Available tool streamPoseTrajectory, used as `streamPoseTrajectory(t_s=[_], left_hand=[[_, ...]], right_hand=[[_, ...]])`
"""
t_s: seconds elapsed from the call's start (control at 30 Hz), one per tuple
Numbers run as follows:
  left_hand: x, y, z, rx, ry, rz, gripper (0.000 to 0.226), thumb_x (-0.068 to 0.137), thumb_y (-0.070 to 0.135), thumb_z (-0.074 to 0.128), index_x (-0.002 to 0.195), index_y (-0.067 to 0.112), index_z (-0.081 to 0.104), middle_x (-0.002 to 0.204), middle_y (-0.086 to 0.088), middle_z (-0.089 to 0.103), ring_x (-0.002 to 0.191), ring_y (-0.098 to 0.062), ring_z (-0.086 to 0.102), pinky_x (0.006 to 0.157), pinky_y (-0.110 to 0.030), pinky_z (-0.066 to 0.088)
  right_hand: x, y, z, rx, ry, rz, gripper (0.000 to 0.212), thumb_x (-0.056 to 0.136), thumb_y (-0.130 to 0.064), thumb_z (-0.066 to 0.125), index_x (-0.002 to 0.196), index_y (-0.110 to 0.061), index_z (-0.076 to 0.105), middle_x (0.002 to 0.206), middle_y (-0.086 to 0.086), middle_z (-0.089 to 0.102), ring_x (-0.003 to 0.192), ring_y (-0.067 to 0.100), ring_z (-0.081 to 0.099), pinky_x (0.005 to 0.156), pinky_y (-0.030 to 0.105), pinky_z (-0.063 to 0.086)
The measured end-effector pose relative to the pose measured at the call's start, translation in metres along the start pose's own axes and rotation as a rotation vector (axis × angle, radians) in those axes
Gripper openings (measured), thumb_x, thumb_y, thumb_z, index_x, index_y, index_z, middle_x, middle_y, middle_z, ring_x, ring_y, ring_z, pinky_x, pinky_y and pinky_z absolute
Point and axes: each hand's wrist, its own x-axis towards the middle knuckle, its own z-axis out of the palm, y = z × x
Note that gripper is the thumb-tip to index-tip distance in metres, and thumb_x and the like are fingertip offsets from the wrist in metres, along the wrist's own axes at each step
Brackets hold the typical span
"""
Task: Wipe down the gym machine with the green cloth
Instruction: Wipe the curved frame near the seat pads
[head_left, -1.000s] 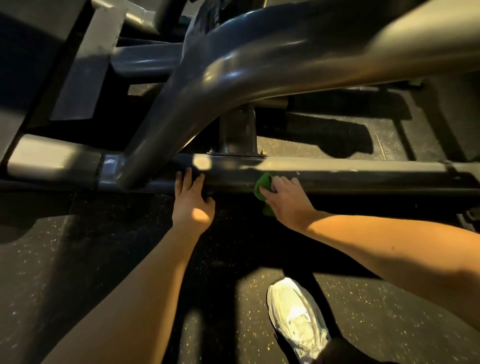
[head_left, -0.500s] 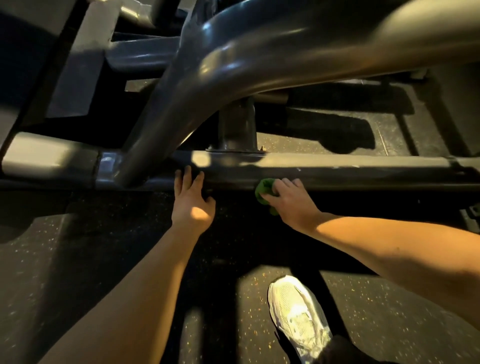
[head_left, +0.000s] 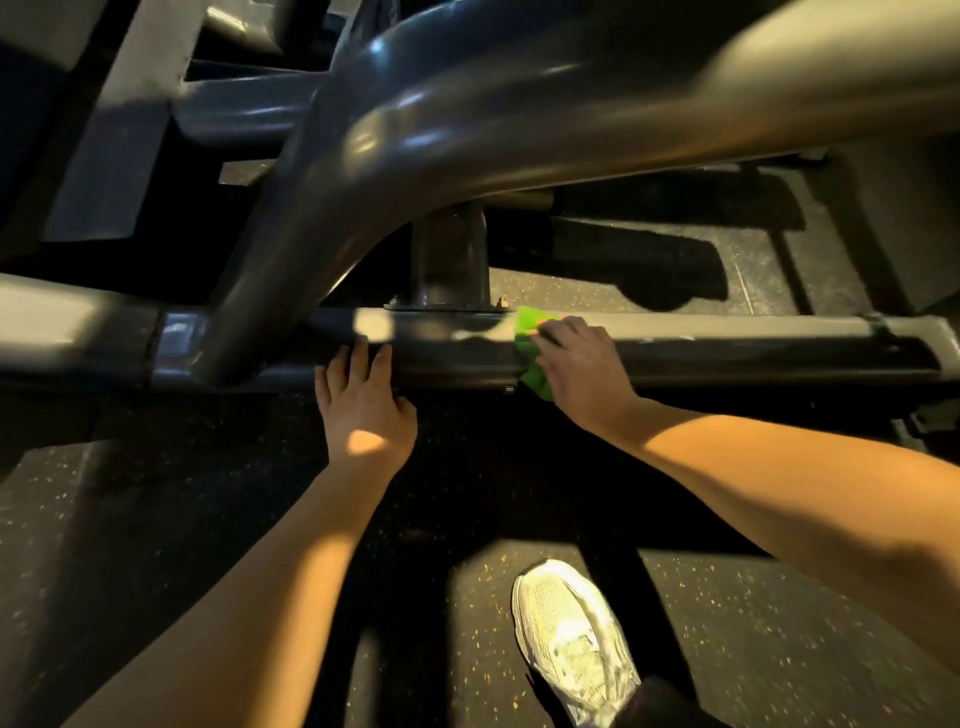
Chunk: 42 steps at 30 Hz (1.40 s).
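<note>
Cloth (head_left: 531, 322), soft and bright green, sits bunched on the low bar (head_left: 727, 353), gripped by the right hand (head_left: 582, 369). The left hand (head_left: 363, 405) rests flat on the bar close by. A fat, shiny curved tube (head_left: 467, 130) hangs above. A white shoe (head_left: 571, 634) stands on the speckled floor (head_left: 779, 649).

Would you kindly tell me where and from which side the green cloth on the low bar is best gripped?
Take the green cloth where it bends over the near edge of the low bar, from above and the near side, palm down, as the right hand does. It drapes across the bar's top and down its near face, and the upright post stands close on its left.
</note>
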Motion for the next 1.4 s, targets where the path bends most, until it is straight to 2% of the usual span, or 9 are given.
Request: streamPoseTrajectory(t_s=[0.17,0.3,0.43,0.6,0.77,0.97,1.1,1.2,1.4], left_hand=[[0.001,0.012,0.004,0.058,-0.030,-0.012,0.074,0.096,0.030,0.059,0.160,0.021,0.024,0.170,-0.007,0.008,0.156,-0.028,0.001,0.127,-0.048,-0.002],[0.006,0.029,0.005,0.052,-0.020,0.040,0.074,0.093,0.024,0.062,0.158,0.019,0.027,0.169,-0.009,0.013,0.153,-0.035,0.010,0.126,-0.050,0.006],[0.013,0.051,0.008,0.004,-0.042,0.165,0.069,0.095,0.022,0.058,0.157,0.022,0.027,0.169,-0.008,0.013,0.153,-0.035,0.010,0.125,-0.051,0.014],[0.012,0.065,0.017,0.164,-0.097,0.196,0.068,0.098,0.031,0.057,0.158,0.018,0.027,0.166,-0.014,0.012,0.151,-0.039,0.009,0.126,-0.057,0.008],[0.009,0.063,0.021,0.279,-0.093,0.233,0.081,0.095,0.031,0.060,0.161,0.016,0.017,0.166,-0.016,0.009,0.151,-0.040,0.009,0.125,-0.059,0.009],[0.009,0.065,0.028,0.300,-0.077,0.234,0.088,0.090,0.030,0.065,0.161,0.016,0.016,0.166,-0.017,0.011,0.151,-0.040,0.009,0.125,-0.060,0.009],[0.011,0.059,0.023,0.272,-0.110,0.258,0.087,0.092,0.031,0.063,0.162,0.018,0.012,0.167,-0.015,0.004,0.152,-0.040,0.005,0.126,-0.059,0.009],[0.010,0.063,0.023,0.259,-0.108,0.237,0.088,0.092,0.032,0.064,0.162,0.019,0.011,0.167,-0.015,0.001,0.152,-0.040,0.003,0.126,-0.059,0.007],[0.010,0.059,0.027,0.246,-0.082,0.239,0.089,0.089,0.028,0.064,0.162,0.020,0.013,0.167,-0.014,0.004,0.151,-0.038,0.002,0.126,-0.059,0.004]], right_hand=[[0.008,-0.021,0.004,0.027,0.063,0.260,0.029,0.099,-0.020,0.055,0.126,-0.016,0.065,0.135,0.002,0.059,0.132,0.022,0.045,0.113,0.040,0.033],[0.036,-0.073,0.014,0.093,-0.017,0.106,0.041,0.100,-0.019,0.055,0.139,-0.012,0.058,0.150,0.005,0.049,0.140,0.026,0.037,0.116,0.039,0.029],[0.025,-0.035,0.002,0.032,-0.033,-0.050,0.053,0.094,-0.012,0.063,0.145,-0.012,0.053,0.151,0.005,0.047,0.140,0.026,0.038,0.118,0.041,0.031],[-0.032,0.051,-0.001,-0.065,-0.023,0.106,0.063,0.077,-0.007,0.079,0.137,-0.009,0.061,0.136,0.013,0.056,0.125,0.035,0.049,0.106,0.048,0.044],[-0.012,-0.006,-0.004,0.050,-0.052,0.281,0.054,0.085,-0.010,0.068,0.138,-0.013,0.058,0.136,0.011,0.048,0.125,0.032,0.039,0.109,0.045,0.033],[-0.002,-0.023,-0.009,-0.014,-0.107,0.050,0.063,0.091,-0.019,0.066,0.150,-0.015,0.045,0.138,0.012,0.041,0.125,0.030,0.038,0.107,0.042,0.038],[-0.015,0.043,-0.016,-0.166,-0.159,0.312,0.049,0.090,-0.024,0.066,0.138,-0.015,0.056,0.139,0.015,0.042,0.127,0.032,0.038,0.104,0.041,0.039],[-0.006,0.025,-0.018,-0.133,-0.144,0.442,0.030,0.094,-0.022,0.061,0.122,-0.013,0.066,0.136,0.013,0.046,0.125,0.031,0.042,0.102,0.042,0.042],[0.013,-0.051,-0.011,0.035,-0.127,0.134,0.048,0.090,-0.021,0.065,0.137,-0.013,0.056,0.139,0.009,0.044,0.126,0.027,0.040,0.107,0.038,0.040]])
